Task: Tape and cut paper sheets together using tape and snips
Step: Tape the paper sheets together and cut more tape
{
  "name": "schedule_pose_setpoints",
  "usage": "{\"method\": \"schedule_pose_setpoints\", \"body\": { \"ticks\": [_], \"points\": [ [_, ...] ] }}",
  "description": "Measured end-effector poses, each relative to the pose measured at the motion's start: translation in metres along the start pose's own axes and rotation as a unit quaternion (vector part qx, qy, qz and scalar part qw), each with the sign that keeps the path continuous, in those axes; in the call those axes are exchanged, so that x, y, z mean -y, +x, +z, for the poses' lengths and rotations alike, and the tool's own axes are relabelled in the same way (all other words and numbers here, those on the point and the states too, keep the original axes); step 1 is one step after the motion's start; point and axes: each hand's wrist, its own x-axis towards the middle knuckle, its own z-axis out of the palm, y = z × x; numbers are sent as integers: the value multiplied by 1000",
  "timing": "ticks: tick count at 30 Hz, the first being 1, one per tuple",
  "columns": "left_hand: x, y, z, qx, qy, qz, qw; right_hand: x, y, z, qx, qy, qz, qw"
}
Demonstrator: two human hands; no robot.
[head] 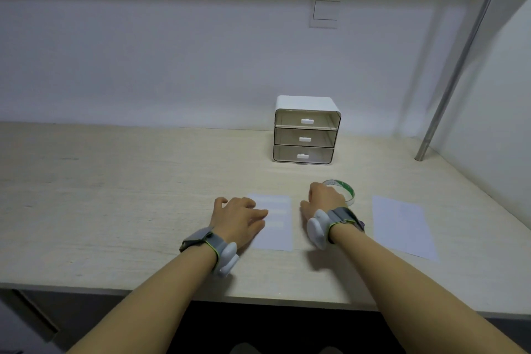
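Note:
A white paper sheet [277, 224] lies on the wooden desk in front of me. My left hand [240, 217] rests flat on its left edge with fingers stretched over the paper. A second white sheet [402, 225] lies farther right. A roll of clear tape [343, 190] with a green-and-white core sits between the two sheets. My right hand [324, 198] is at the roll's left side, fingers curled against it; whether they hold it is hidden by the back of the hand. No snips are in view.
A small white three-drawer organiser [306, 131] stands at the back of the desk [115, 195], against the wall. A metal pole [448, 89] slants up from the desk at the right. The desk's front edge runs just under my forearms.

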Motion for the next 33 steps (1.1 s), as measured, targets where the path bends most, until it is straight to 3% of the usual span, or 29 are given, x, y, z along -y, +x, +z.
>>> {"method": "schedule_pose_setpoints", "body": {
  "ticks": [6,12,22,30,33],
  "points": [
    [-25,32,-5,-28,-104,-42,993,-57,20,-31,56,-40,0,998],
    [-82,74,1,1,-166,-62,984,-73,30,-23,80,-81,-38,993],
    [-115,99,16,3,-161,-59,985,-83,37,-22,17,-41,-87,995],
    [-122,95,10,12,-65,-44,997,-73,43,-16,-46,-86,-106,990],
    [-121,93,10,21,-91,-54,994,-71,43,-11,-83,-99,-109,986]
  ]
}}
